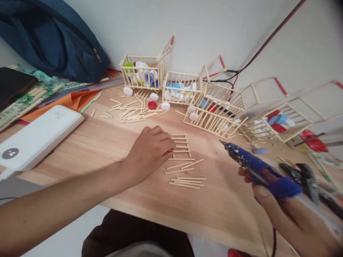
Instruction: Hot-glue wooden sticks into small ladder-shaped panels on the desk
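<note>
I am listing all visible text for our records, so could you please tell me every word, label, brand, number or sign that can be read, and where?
None can be read with certainty.
White device: bright figure on its round dark spot, too blurred; pale marking towards the other end, too faint.
Green-and-white printed packaging: too blurred.

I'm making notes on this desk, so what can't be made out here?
Head view:
Most fingertips of the left hand: hidden behind that hand.
Grip of the glue gun: hidden by the right hand.
End of rightmost red handle: cut by right edge.
Figures on the white power bank: too small.
</note>
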The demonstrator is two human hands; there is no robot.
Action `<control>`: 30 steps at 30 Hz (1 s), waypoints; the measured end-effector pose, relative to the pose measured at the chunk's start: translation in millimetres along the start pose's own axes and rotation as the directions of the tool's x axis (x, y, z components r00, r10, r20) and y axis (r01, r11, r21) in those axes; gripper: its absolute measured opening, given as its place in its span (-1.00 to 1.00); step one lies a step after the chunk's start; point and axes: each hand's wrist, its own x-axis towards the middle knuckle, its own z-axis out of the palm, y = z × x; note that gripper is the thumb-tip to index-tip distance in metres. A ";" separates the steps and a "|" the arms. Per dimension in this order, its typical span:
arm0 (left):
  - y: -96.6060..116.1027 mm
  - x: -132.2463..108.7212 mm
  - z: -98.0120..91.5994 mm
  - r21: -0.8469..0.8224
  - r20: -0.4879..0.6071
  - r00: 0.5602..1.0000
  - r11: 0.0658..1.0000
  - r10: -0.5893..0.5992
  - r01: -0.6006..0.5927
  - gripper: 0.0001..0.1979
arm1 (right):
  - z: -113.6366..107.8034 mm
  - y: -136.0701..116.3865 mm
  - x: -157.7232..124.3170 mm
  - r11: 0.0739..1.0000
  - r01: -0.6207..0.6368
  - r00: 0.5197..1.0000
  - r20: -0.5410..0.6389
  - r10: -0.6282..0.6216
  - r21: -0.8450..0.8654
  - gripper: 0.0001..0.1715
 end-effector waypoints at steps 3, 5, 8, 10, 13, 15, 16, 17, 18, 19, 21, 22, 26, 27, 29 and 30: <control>-1.3 1.3 -2.7 -0.067 0.018 0.999 0.997 -0.041 0.042 -0.93 | -4.0 25.8 -10.4 0.977 0.031 0.999 -0.008 -0.034 -0.212 -0.62; -1.7 2.6 -4.8 -0.094 0.013 0.997 0.993 -0.076 0.077 -0.94 | -2.3 41.4 -18.5 0.957 0.047 0.998 -0.018 -0.054 -0.285 -0.60; -1.9 4.5 -7.5 -0.136 0.002 0.991 0.982 -0.131 0.130 -0.96 | 2.5 59.1 -32.0 0.937 0.058 0.995 -0.055 -0.082 -0.346 -0.55; -2.1 5.5 -9.1 -0.174 0.004 0.987 0.972 -0.160 0.158 -0.95 | 4.6 67.7 -40.3 0.933 0.022 0.996 -0.076 -0.052 -0.360 -0.53; -2.6 6.0 -10.9 -0.226 0.004 0.983 0.957 -0.185 0.181 -0.93 | 5.5 77.4 -48.7 0.941 -0.057 0.996 -0.090 0.029 -0.333 -0.51; -3.0 5.7 -11.6 -0.249 0.014 0.984 0.953 -0.175 0.173 -0.95 | 5.9 83.3 -51.4 0.949 -0.088 0.993 -0.106 0.058 -0.304 -0.49; -3.2 5.4 -11.6 -0.257 0.023 0.986 0.952 -0.164 0.164 -0.95 | 6.2 86.4 -52.1 0.951 -0.092 0.992 -0.106 0.063 -0.294 -0.49; -3.4 5.1 -11.6 -0.261 0.033 0.988 0.953 -0.149 0.152 -0.94 | 6.4 89.8 -52.8 0.953 -0.090 0.993 -0.096 0.065 -0.288 -0.49; -3.6 4.8 -11.4 -0.261 0.043 0.991 0.956 -0.130 0.137 -0.93 | 6.2 93.3 -53.5 0.955 -0.082 0.995 -0.074 0.063 -0.286 -0.49; -3.8 4.4 -11.1 -0.257 0.048 0.993 0.959 -0.108 0.117 -0.92 | 5.3 96.6 -54.2 0.955 -0.070 0.997 -0.046 0.059 -0.289 -0.50; -4.4 3.9 -10.7 -0.243 0.045 0.996 0.967 -0.071 0.080 -0.90 | 0.6 100.1 -55.6 0.951 -0.020 0.999 0.017 0.027 -0.309 -0.49; -4.7 3.8 -10.7 -0.234 0.042 0.997 0.970 -0.063 0.071 -0.89 | -3.5 98.8 -55.8 0.946 0.017 1.000 0.029 -0.008 -0.323 -0.46; -5.1 3.6 -11.3 -0.203 0.048 0.996 0.976 -0.070 0.078 -0.90 | -22.2 60.1 -46.8 0.903 0.104 0.994 0.010 -0.110 -0.416 -0.45; -4.8 3.6 -11.5 -0.197 0.054 0.996 0.977 -0.067 0.076 -0.91 | -23.8 42.3 -41.4 0.898 0.131 0.984 -0.053 -0.168 -0.420 -0.49; -4.1 3.5 -11.5 -0.191 0.066 0.996 0.979 -0.060 0.072 -0.93 | -18.8 2.3 -27.6 0.897 0.240 0.954 -0.081 -0.289 -0.371 -0.50; -4.0 3.3 -11.3 -0.187 0.067 0.996 0.980 -0.062 0.073 -0.93 | -12.2 -17.6 -19.8 0.882 0.319 0.929 -0.070 -0.364 -0.348 -0.51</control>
